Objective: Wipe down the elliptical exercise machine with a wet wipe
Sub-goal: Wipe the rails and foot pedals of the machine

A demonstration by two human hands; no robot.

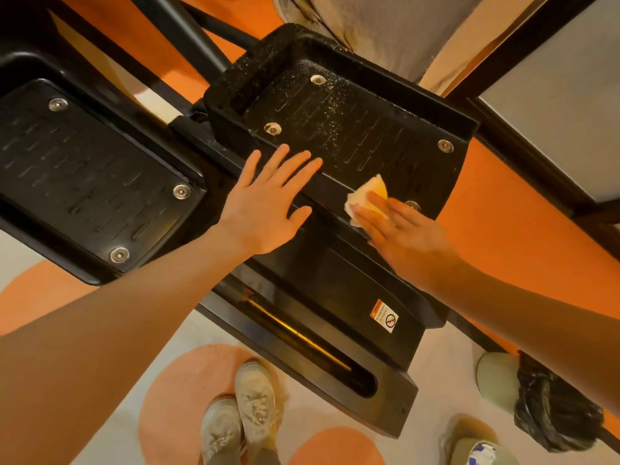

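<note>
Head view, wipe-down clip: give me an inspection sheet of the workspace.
Surface: black ribbed plastic foot pedal of the elliptical, speckled with pale specks; second black pedal to its left looks cleaner.
Job's things: crumpled pale wet wipe pressed on the near pedal edge.
Clutter: bin with black liner on the floor.
Hands: left hand flat, fingers spread, on the pedal edge; right hand flat on the wipe.
Cables: nothing seen.
Surroundings: orange-and-grey carpet, pale sneakers, warning sticker on the black rail housing.
</note>
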